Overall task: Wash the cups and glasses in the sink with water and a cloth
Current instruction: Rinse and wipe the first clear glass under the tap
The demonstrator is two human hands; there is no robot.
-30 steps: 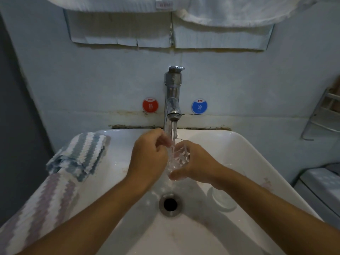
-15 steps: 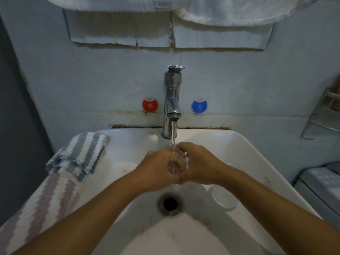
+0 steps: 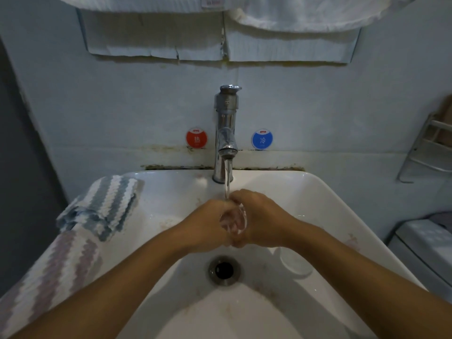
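- A clear glass [image 3: 234,221] is being held under the faucet [image 3: 226,133] stream, gripped between left hand [image 3: 208,226] and right hand [image 3: 261,221], fingers curled round it.
- Open basin room is being left near the drain [image 3: 224,270]; a striped cloth [image 3: 107,204] is draped over the sink [image 3: 342,216] left rim.

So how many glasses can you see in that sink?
2: one glass held between both hands under the running water, another lying on the basin floor right of the drain. None seem hidden.

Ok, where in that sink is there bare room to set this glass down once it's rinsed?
Bare basin floor lies in front of the drain between the forearms, and at back left between the striped cloth and the tap. It is crowded right of the drain, where another glass lies, and under the stream, where both hands hold the glass.
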